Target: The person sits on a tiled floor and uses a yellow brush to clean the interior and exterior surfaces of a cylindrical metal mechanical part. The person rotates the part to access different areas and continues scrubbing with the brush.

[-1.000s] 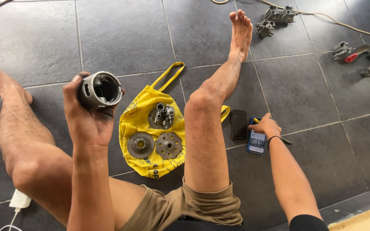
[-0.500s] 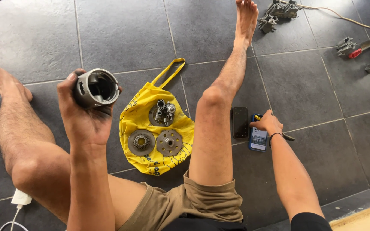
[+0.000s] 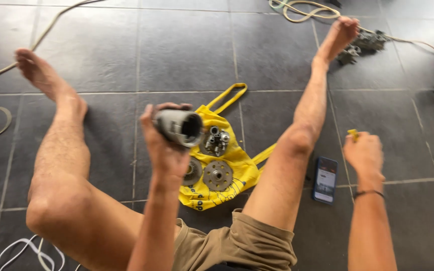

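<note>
The grey metal cylinder (image 3: 179, 127) sits at frame centre, gripped by the left hand (image 3: 163, 143) with fingers wrapped around it, above the yellow bag (image 3: 237, 168). The right hand (image 3: 362, 153), earlier down by the phone (image 3: 325, 179), has lifted, fingers closed on a small yellow tool (image 3: 353, 133).

The person wears khaki shorts (image 3: 237, 246) and goes barefoot, with bare legs and bare arms. A thin dark band (image 3: 368, 192) circles the wrist just below the right hand (image 3: 363, 154).
</note>
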